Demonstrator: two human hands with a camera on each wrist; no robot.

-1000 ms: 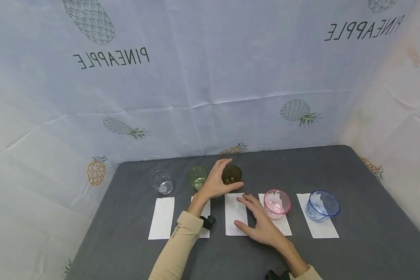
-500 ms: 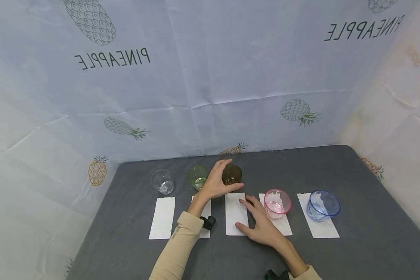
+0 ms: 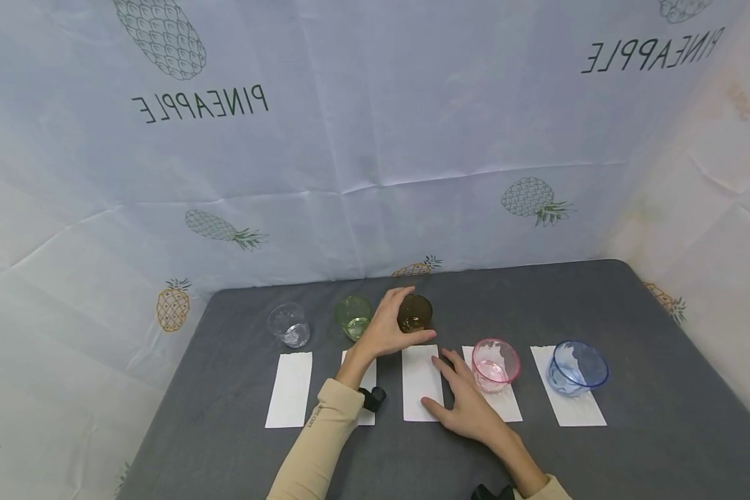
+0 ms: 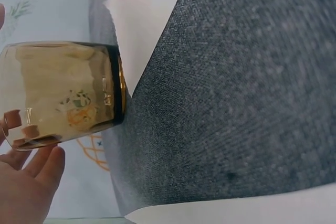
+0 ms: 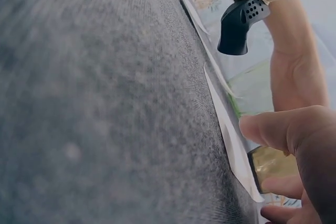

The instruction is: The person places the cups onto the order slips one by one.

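Observation:
In the head view, my left hand (image 3: 389, 330) reaches round the left side of a brown glass tumbler (image 3: 416, 314). Its fingers are spread, and the thumb lies in front, seemingly apart from the glass. The left wrist view has the tumbler (image 4: 65, 93) upright on the table, fingers (image 4: 50, 169) close behind it; I cannot tell whether they touch. My right hand (image 3: 465, 406) is spread low over the right edge of the middle white paper strip (image 3: 420, 389), holding nothing. The right wrist view shows its thumb and fingers apart, with part of the brown tumbler (image 5: 273, 167) beyond.
A clear glass (image 3: 289, 326) and a green glass (image 3: 353, 317) stand left along the back. To the right, a pink-rimmed glass (image 3: 495, 364) and a blue glass (image 3: 576, 368) stand on paper strips. Another strip (image 3: 289, 390) lies left. A pineapple-print curtain (image 3: 375, 139) rises behind the grey table (image 3: 212, 444).
My right hand has shifted very slightly right, its fingers a little less forward. The left hand stays round the brown tumbler almost unmoved, and the glasses stand where they were.

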